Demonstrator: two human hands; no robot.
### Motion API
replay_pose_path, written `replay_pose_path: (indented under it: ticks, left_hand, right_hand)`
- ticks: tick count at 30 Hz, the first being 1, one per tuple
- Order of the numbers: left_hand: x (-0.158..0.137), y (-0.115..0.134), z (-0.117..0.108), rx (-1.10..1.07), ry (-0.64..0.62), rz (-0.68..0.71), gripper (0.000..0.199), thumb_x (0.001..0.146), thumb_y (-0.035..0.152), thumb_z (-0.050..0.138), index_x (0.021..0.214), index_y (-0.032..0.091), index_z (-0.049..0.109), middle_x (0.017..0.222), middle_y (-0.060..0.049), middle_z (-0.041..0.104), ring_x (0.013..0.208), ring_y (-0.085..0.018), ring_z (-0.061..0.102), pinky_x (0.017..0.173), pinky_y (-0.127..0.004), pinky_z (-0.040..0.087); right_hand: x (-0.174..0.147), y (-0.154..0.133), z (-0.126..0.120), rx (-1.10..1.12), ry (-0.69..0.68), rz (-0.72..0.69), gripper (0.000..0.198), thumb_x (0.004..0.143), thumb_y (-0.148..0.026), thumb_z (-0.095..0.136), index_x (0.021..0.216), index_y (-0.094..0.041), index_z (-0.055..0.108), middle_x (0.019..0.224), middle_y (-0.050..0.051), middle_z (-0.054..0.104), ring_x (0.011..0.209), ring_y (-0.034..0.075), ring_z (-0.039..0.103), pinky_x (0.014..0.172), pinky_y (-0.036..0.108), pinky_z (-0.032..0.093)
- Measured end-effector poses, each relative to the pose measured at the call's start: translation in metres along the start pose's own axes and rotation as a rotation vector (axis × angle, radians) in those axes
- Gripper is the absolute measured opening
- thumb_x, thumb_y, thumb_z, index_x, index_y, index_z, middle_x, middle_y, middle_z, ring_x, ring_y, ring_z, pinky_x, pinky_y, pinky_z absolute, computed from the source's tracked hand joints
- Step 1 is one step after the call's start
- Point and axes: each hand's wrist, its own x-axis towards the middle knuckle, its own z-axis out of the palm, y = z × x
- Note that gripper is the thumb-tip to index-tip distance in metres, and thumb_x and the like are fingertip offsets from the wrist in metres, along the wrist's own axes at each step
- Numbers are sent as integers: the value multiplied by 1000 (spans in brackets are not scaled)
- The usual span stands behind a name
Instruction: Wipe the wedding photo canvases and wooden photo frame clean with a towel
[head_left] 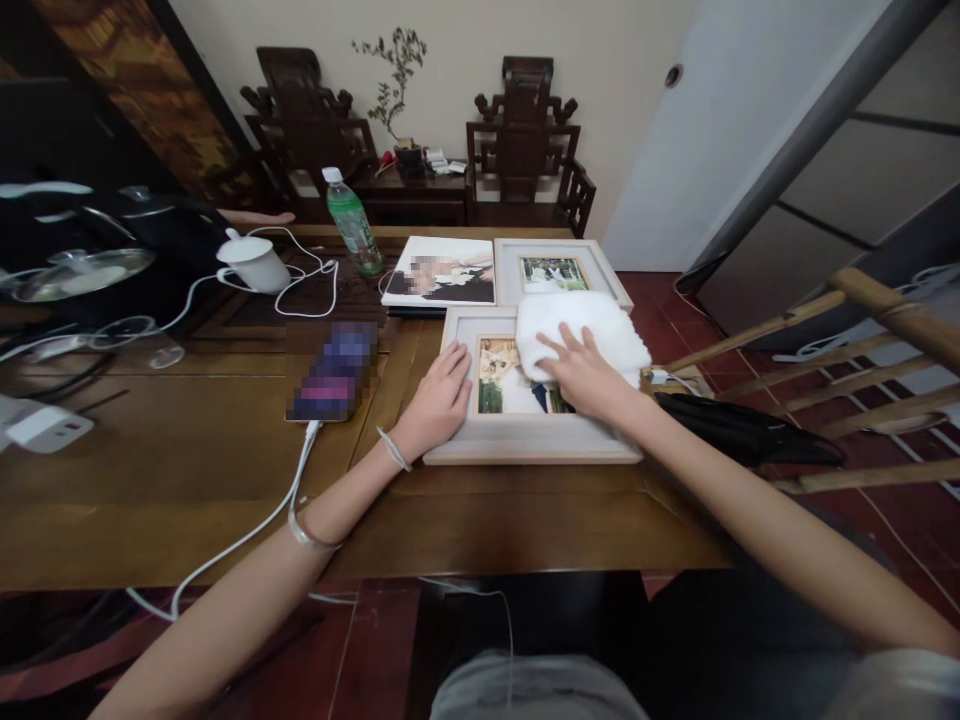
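A light wooden picture frame (540, 442) lies flat near the table's front edge, with a wedding photo (501, 385) in its middle. My left hand (439, 398) rests flat on the frame's left side, fingers stretched out along the border. On the frame's upper right part lies a folded white fluffy cloth (600, 320), which covers some of the photo and border. My right hand (577, 368) presses down on this cloth with fingers spread. Behind are a second picture frame (604, 262), partly under the cloth, and a photo album (442, 270) with a white-edged cover.
Left of the frame a phone (330, 380) is plugged into a white cable. Farther back stand a green-labelled bottle (352, 225), a lidded white cup (255, 262) and a clear plastic cup (154, 345). A wooden rack (847, 370) stands at right. Another person's hand (262, 217) shows behind.
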Motion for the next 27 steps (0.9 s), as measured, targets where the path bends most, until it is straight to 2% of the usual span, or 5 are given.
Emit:
replay_pose_path:
  ticks: [6, 11, 15, 20, 27]
  left_hand:
    - [-1, 2, 3, -8, 30, -17, 45, 95, 25, 35, 136, 10, 47, 147, -16, 43, 143, -29, 30, 116, -50, 29]
    - [-1, 1, 2, 3, 21, -10, 46, 95, 22, 33, 136, 7, 46, 148, -19, 42, 143, -29, 30, 116, -50, 29]
    - [-1, 0, 1, -6, 7, 0, 46, 95, 22, 31, 136, 5, 46, 148, -20, 40, 143, -29, 29, 116, -49, 29]
    - [0, -1, 0, -9, 1, 13, 46, 95, 22, 32, 135, 7, 47, 147, -19, 43, 142, -29, 30, 117, -49, 28]
    - [0, -2, 1, -19, 3, -4, 46, 95, 23, 33, 136, 8, 47, 148, -18, 41, 143, -28, 29, 116, -50, 29]
  right_hand:
    - [-73, -54, -46, 191, -138, -74, 53, 73, 5, 42, 119, -14, 62, 145, 18, 47, 137, 42, 34, 102, 65, 37]
    - [-90, -73, -68, 341, -214, -159, 57, 69, 6, 43, 116, -19, 64, 149, 12, 43, 138, 40, 34, 104, 62, 39]
    - [-67, -61, -45, 359, -145, -132, 60, 68, 7, 40, 119, -16, 61, 150, 13, 41, 141, 36, 27, 109, 60, 33]
    - [-14, -12, -6, 171, 38, -1, 53, 70, 7, 41, 116, -10, 61, 151, 17, 37, 143, 38, 23, 112, 63, 25]
    - [39, 26, 5, 16, 77, 99, 58, 72, 11, 38, 121, -10, 61, 154, 17, 32, 142, 43, 21, 107, 68, 26]
